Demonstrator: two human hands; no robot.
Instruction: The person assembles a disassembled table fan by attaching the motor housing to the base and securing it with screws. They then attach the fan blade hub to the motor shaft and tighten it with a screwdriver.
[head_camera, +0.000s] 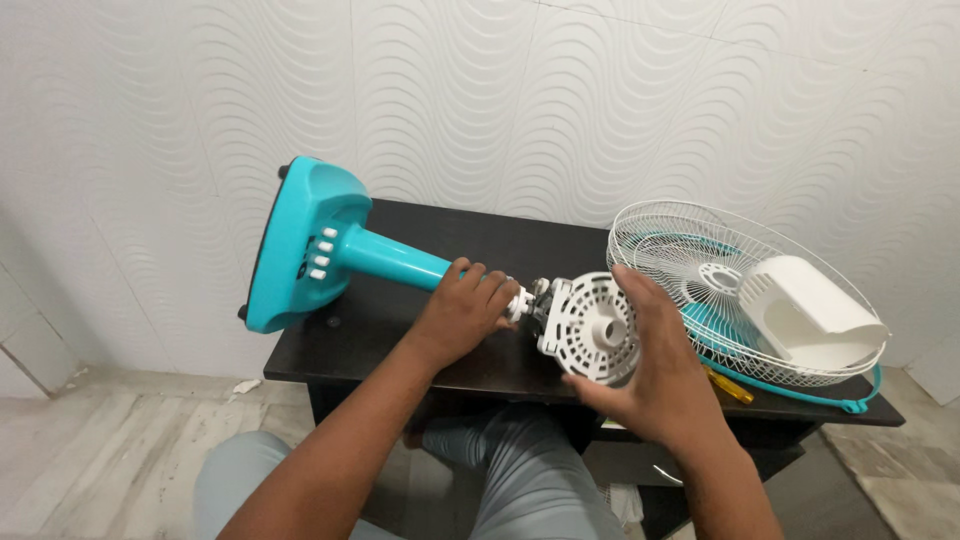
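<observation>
A turquoise fan stand (320, 245) lies on its side on the dark table (420, 345), its round base hanging past the table's left edge and its pole pointing toward the middle. The left hand (462, 305) is clenched around the top of the pole. The right hand (655, 365) cups the white motor housing (590, 328) near the front edge, fingers spread over it. At the right end rest a white wire grille (690, 240), a white cover (815, 305) and a yellow screwdriver (730, 385).
</observation>
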